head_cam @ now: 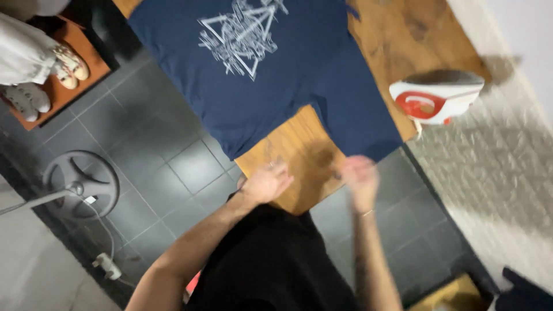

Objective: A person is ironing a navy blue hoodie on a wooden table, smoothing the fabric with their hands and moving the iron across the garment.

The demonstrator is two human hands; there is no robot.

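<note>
Navy T-shirt [271,75] w/ white print lies flat on wooden desk [299,155]; L hand [266,183] rests on desk edge, fingers loosely curled, holding nothing; R hand [360,178] blurred nr sleeve, fingers' state can't tell; red-white iron [435,96] at desk's right.

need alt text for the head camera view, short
A navy t-shirt with a white graphic lies flat on a wooden table, both bare hands, left and right, over its near edge. A red-and-white iron stands at the right.
</note>
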